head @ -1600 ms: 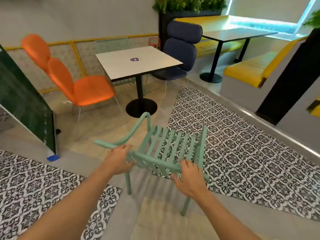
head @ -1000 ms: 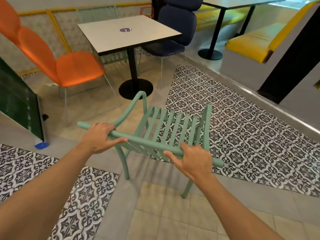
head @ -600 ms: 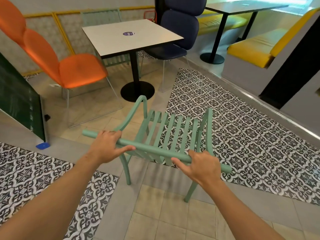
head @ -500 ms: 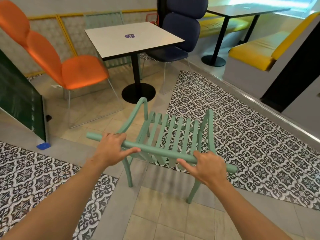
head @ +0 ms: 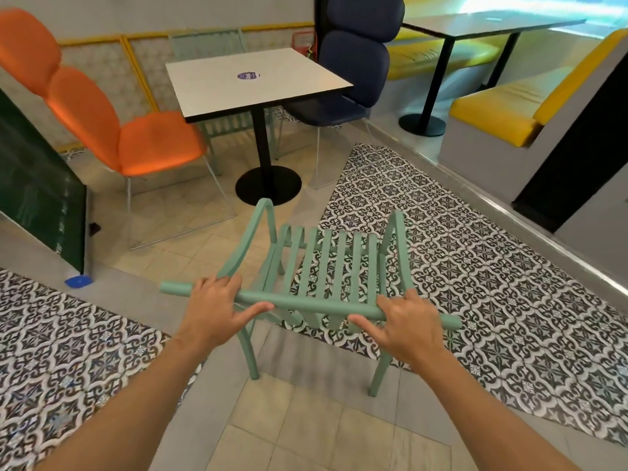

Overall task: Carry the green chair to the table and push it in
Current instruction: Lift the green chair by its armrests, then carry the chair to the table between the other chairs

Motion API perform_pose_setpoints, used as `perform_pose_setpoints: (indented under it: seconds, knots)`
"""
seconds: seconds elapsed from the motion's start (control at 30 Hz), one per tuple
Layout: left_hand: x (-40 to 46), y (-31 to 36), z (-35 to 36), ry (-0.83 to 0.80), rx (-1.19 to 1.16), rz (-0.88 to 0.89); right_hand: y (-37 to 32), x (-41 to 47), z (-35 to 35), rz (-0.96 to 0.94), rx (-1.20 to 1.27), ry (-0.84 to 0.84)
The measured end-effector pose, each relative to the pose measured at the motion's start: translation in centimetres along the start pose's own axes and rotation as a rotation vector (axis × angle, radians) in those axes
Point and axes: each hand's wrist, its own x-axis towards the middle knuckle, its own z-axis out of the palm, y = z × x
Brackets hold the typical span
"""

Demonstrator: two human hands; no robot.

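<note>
The green chair point(head: 326, 266) has a slatted seat and curved armrests and faces away from me in the middle of the view. My left hand point(head: 217, 309) grips the left part of its top back rail. My right hand point(head: 406, 326) grips the right part of the same rail. The white square table point(head: 255, 79) on a black pedestal stands straight ahead, a short way beyond the chair's front. Whether the chair's legs touch the floor I cannot tell.
An orange chair point(head: 136, 144) sits left of the table and a dark blue chair point(head: 353, 83) to its right. Another green chair point(head: 207, 45) is behind the table. A dark green board point(head: 37, 195) leans at left. Yellow benches point(head: 492, 110) and a second table point(head: 489, 23) lie right.
Both hands have kept their hold on the back rail. The chair has swung to face the table more squarely and has come closer to it.
</note>
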Motion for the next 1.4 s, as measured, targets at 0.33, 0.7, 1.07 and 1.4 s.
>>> perform_pose_setpoints:
  seconds: [0.33, 0.7, 1.07, 1.4]
  knots:
    - [1.4, 8.7, 1.4, 0.054, 0.024, -0.101, 9.5, 0.5, 0.8, -0.081, 0.055, -0.011]
    - [5.3, 15.5, 3.5, 0.055, 0.044, -0.199, 18.0, 3.9, 1.6, -0.166, 0.09, -0.022]
    - [13.1, 19.2, 6.2, 0.111, 0.064, -0.269, 25.8, 11.8, 4.4, -0.271, 0.101, -0.089]
    - [20.6, 22.5, 8.1, 0.077, 0.071, -0.416, 31.9, 21.2, 7.5, -0.4, 0.115, -0.02]
